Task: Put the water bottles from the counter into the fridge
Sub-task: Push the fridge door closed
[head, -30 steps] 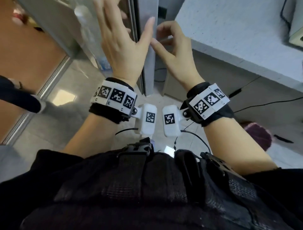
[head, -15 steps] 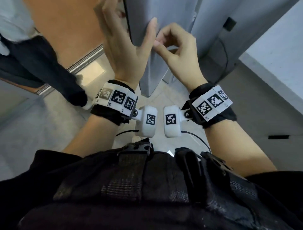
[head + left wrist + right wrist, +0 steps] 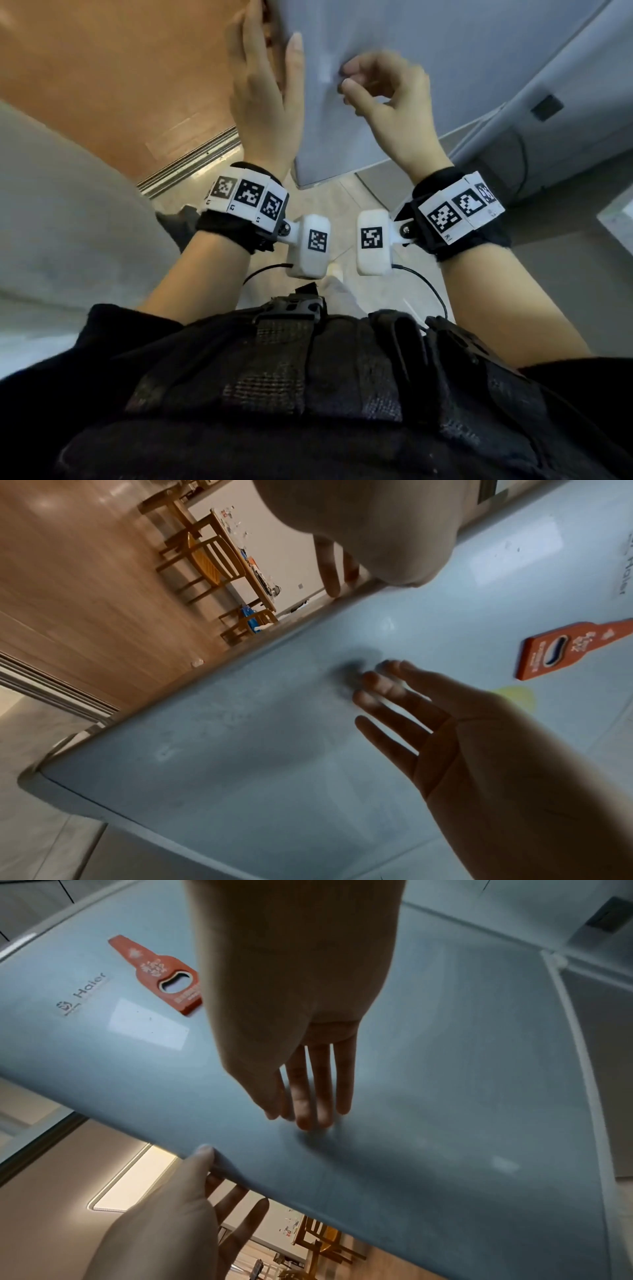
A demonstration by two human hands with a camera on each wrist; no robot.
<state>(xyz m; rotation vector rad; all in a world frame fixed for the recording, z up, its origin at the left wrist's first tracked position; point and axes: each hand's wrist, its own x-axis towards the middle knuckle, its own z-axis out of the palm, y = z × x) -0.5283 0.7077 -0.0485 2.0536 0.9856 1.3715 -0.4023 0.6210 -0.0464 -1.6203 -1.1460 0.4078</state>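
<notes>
No water bottle shows in any view. The grey-blue fridge door (image 3: pixel 376 85) fills the upper middle, and only its front face (image 3: pixel 445 1069) is visible. My left hand (image 3: pixel 263 92) lies at the door's left edge, thumb flat on the front and straight fingers (image 3: pixel 240 1204) spread behind the edge. My right hand (image 3: pixel 387 99) sits to the right of it, with its fingertips (image 3: pixel 308 1118) touching the door's front face (image 3: pixel 274 750). Neither hand holds anything.
An orange bottle-opener magnet (image 3: pixel 157 974) sticks to the door near the brand name. A person in light clothing (image 3: pixel 51 205) stands close at my left. Wooden floor (image 3: pixel 102 85), a floor track (image 3: pixel 191 161), chairs and a table (image 3: pixel 212 561) lie beyond the door edge.
The door has swung across in front of me, hiding the fridge's inside and the bottle seen there. My right hand left the left thumb and now touches the door front.
</notes>
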